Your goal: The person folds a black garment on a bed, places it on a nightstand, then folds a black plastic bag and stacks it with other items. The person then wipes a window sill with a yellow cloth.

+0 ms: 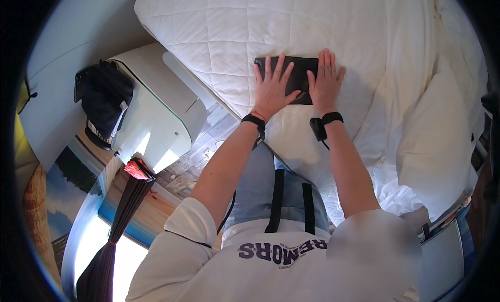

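Note:
A flat black rectangular item (297, 77), smooth like leather, lies on the white quilted bed cover (230, 24). My left hand (271, 89) rests palm down over its left part, fingers spread. On its right edge lies my right hand (325, 83), also palm down, with the thumb on the black surface and the little finger apart, over the cover. Neither hand is closed around anything. Each wrist wears a black band, and a small black box (318, 129) with a cable sits beside the right one. What the item is exactly, I cannot tell.
Left of the bed stands a glass-topped table (160, 122) holding a black cloth bag (105, 95) and a red item (137, 169) at its edge. A dark tied curtain (129, 212) hangs by the window. White pillows (433, 141) and rumpled bedding lie to the right.

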A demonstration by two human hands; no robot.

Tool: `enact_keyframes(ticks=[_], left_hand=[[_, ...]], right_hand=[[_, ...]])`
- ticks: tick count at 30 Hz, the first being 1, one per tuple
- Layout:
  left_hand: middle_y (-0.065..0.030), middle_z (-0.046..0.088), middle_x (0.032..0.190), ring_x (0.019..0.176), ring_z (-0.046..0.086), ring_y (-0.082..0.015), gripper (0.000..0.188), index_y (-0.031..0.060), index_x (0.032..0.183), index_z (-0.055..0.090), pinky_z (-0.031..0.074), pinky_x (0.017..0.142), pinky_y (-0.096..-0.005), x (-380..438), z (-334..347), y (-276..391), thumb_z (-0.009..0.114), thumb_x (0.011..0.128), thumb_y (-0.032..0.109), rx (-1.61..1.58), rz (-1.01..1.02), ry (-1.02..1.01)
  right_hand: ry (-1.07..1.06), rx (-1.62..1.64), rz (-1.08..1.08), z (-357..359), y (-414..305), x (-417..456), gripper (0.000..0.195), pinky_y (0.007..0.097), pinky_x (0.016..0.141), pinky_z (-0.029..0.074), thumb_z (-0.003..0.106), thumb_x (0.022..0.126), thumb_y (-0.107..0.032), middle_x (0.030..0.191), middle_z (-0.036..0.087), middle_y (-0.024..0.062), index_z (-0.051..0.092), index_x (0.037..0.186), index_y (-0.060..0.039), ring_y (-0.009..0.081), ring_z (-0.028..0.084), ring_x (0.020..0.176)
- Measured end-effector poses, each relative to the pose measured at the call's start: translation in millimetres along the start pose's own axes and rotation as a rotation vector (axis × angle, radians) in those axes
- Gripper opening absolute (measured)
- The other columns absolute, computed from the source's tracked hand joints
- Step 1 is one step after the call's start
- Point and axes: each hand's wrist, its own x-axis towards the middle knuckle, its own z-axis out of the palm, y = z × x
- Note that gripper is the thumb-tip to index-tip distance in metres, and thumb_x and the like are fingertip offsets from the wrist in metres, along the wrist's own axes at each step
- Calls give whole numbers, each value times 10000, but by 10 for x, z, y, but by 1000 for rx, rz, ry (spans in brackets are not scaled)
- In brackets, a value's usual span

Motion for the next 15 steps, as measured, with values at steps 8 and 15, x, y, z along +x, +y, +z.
enact_keyframes(ticks=[8, 15], left_hand=[[-157, 230, 1662, 1508, 188, -468, 934, 85, 1540, 390, 121, 1135, -746, -73, -107, -50, 708, 819, 587, -164, 56, 91], [-162, 247, 1662, 1498, 240, -460, 995, 86, 1544, 375, 131, 1144, -733, -295, -334, -218, 730, 785, 623, -90, 111, 104]], right_hand=[[-104, 325, -120, -273, -12, 437, 292, 429, 883, 486, 789, 855, -288, 1115, 646, 87, 661, 1026, -89, 309, 593, 1087], [-358, 500, 207, -385, 273, 360, 345, 447, 693, 533, 814, 829, -327, 855, 704, 135, 657, 908, -30, 380, 665, 784]])
